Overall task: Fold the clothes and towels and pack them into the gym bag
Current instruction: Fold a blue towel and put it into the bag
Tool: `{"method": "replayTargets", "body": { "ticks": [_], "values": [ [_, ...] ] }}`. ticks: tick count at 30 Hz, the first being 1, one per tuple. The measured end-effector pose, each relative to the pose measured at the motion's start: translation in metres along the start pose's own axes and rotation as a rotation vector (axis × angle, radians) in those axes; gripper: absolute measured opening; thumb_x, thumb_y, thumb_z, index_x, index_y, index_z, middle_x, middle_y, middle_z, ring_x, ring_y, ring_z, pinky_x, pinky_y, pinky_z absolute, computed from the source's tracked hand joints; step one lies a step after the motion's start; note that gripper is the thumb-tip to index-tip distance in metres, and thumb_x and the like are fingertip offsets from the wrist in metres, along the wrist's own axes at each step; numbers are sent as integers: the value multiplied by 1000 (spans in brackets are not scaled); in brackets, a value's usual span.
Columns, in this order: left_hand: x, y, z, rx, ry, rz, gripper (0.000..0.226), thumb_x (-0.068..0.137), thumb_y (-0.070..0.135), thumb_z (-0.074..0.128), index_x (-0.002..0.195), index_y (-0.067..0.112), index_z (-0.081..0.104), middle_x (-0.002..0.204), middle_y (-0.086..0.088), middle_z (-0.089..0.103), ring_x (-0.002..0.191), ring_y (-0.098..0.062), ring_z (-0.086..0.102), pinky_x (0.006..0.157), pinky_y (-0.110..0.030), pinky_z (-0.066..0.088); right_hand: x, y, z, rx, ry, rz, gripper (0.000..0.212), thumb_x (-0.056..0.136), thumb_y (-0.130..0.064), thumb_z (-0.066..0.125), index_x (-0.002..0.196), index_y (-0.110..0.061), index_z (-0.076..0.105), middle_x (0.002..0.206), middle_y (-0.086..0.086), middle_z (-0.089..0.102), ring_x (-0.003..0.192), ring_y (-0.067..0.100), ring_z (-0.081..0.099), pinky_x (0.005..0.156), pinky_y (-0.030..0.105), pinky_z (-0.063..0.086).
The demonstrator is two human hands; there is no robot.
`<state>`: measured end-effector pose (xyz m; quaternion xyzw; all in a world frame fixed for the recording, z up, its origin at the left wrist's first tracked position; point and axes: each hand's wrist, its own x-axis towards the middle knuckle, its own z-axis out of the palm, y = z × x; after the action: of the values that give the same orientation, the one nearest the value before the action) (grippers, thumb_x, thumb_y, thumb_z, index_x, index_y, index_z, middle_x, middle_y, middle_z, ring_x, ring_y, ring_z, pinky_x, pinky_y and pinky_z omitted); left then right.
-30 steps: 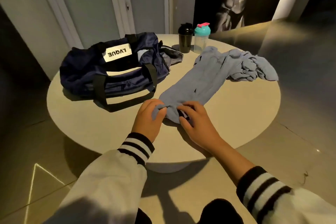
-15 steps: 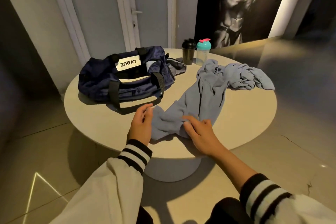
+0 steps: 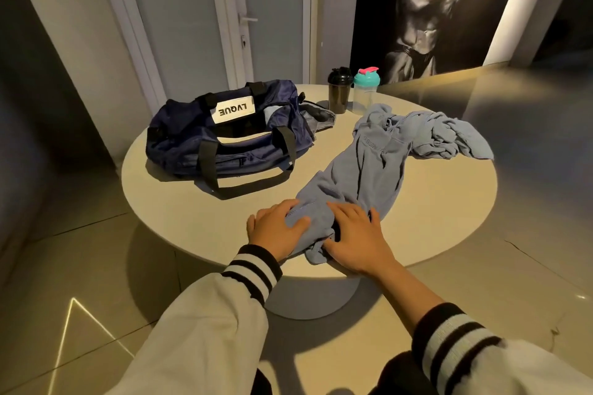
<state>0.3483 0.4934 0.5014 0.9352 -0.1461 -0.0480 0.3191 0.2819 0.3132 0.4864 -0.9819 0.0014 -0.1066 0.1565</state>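
The light-blue garment (image 3: pixel 369 167) lies stretched across the round bench (image 3: pixel 433 202), with its near end at the front edge and its far end bunched towards the right rim. The left hand (image 3: pixel 276 229) and the right hand (image 3: pixel 354 234) rest side by side on that near end. Each grip is spread flat with straight fingers, pressing the cloth and clasping nothing. The navy gym bag (image 3: pixel 179 141) sits to the left, just beside the garment. Behind them stand a black shaker (image 3: pixel 339 94) and a teal-lidded shaker (image 3: pixel 365 93).

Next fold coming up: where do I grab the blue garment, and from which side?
Likely take the blue garment by its near end, one corner per hand, from the near table edge: that end lies pressed under the left hand and right hand; the far end is bunched.
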Motion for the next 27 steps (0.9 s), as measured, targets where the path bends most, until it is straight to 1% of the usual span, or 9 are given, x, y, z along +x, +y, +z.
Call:
{"method": "replayTargets", "body": {
  "ticks": [3,6,10,14,17,20,22,24,27],
  "values": [
    [-1,6,-5,-346,-82,105,32,100,16,51,130,21,60,122,-5,67,108,-23,63,101,-43,50,-2,0,2,-44,111,0,61,80,-53,35,133,-31,53,132,-7,54,124,21,39,105,40,27],
    [-3,11,-23,-604,46,122,27,101,14,51,121,23,66,113,1,69,106,-19,64,94,-36,53,-1,1,7,-99,135,62,55,93,-52,31,138,-28,51,132,-3,52,121,24,38,97,39,28],
    [8,-4,-46,-887,421,-15,27,103,21,50,126,31,60,116,6,63,109,-14,59,94,-31,48,-2,0,3,-76,229,208,45,101,-41,38,141,-26,50,134,1,57,119,28,41,94,40,31],
    [12,-29,-54,-583,644,-101,35,99,15,50,126,36,54,128,-1,57,119,-24,54,100,-38,45,-3,-2,0,-29,216,274,52,97,-36,42,148,-24,41,146,2,49,127,29,36,100,43,27],
    [6,-37,-39,-294,556,-80,61,89,9,58,141,36,43,148,0,39,132,-26,42,109,-44,40,-4,-4,-2,-6,174,124,56,94,-45,39,148,-30,40,151,-5,44,136,22,31,102,43,20],
    [1,-42,-29,-353,272,-114,57,79,61,57,132,51,38,142,-2,48,124,-31,52,101,-55,48,-4,-4,-2,10,90,-10,53,97,-50,41,148,-36,40,150,-8,46,139,16,32,103,41,20],
    [-1,-44,-24,-246,155,-68,59,73,74,47,125,46,49,127,0,60,115,-27,58,97,-52,51,-4,-2,-2,9,49,-18,54,98,-59,38,148,-40,39,153,-11,41,143,14,28,106,45,19],
    [-7,-40,-23,-178,142,-8,43,78,65,50,111,39,59,113,3,62,105,-24,59,94,-50,51,-4,-2,-4,8,25,-5,55,98,-65,31,147,-42,39,156,-12,36,148,15,21,110,50,16],
    [-13,-38,-26,-367,144,44,12,92,37,58,90,27,64,93,-5,62,91,-31,62,81,-46,55,-5,-6,-8,48,42,41,50,103,-59,20,137,-39,51,150,-7,42,148,19,19,112,51,10]
  ]
}}
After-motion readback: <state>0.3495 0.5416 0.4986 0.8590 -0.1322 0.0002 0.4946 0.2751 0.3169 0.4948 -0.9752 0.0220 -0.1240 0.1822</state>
